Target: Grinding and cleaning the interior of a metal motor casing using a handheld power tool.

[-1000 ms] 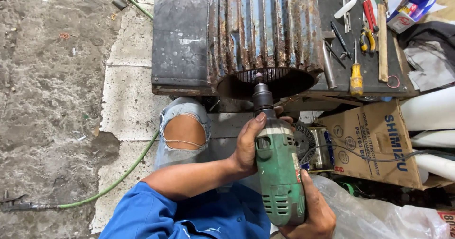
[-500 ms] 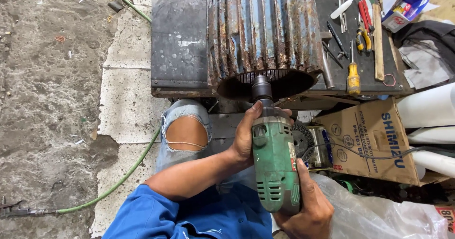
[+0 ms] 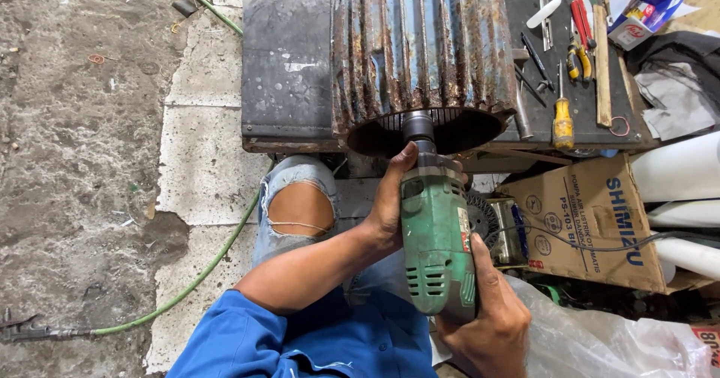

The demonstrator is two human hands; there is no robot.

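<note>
Both hands' fingers wrap the worn green drill (image 3: 436, 243), left hand (image 3: 390, 202) forward, right hand (image 3: 487, 322) behind.

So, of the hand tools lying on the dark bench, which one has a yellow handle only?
The screwdriver nearest the bench's front edge, shaft pointing away. The pliers further back have red and yellow grips; the long tool beside it is plain wood.
</note>
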